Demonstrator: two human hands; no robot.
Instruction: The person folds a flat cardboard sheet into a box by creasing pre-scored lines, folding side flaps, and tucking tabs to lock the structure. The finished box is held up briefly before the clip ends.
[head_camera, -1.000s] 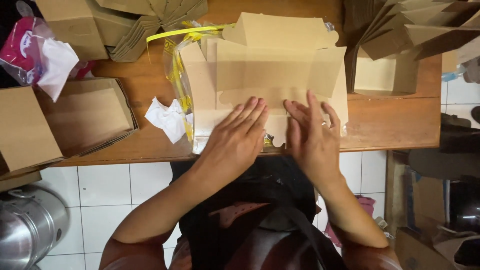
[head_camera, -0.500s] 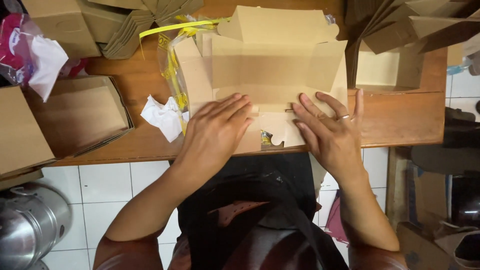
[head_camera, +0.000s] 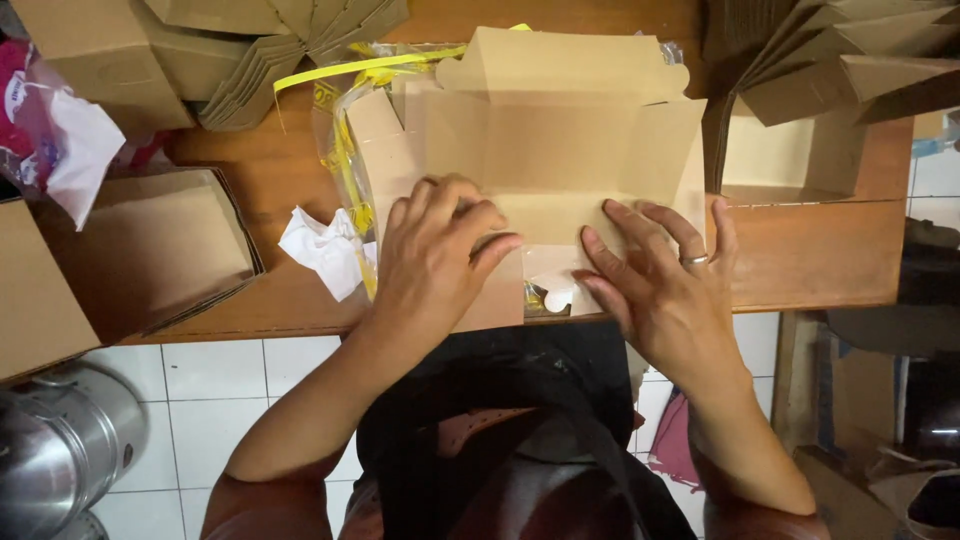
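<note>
Here the flat cardboard box (head_camera: 545, 150) lies open on the wooden table (head_camera: 800, 265), at the near edge in front of the person, its far flap raised. The left hand (head_camera: 435, 255) rests palm down on the near left part of the box with fingers curled and drawn together, where half a second ago they lay stretched flat. The right hand (head_camera: 660, 285), wearing a ring, presses on the near right flap with fingers spread, and has slid a little nearer since then. Neither hand grips anything. A crumpled white paper (head_camera: 325, 250) sits just left of the left hand, and a brown folded carton (head_camera: 150, 250) lies farther left.
</note>
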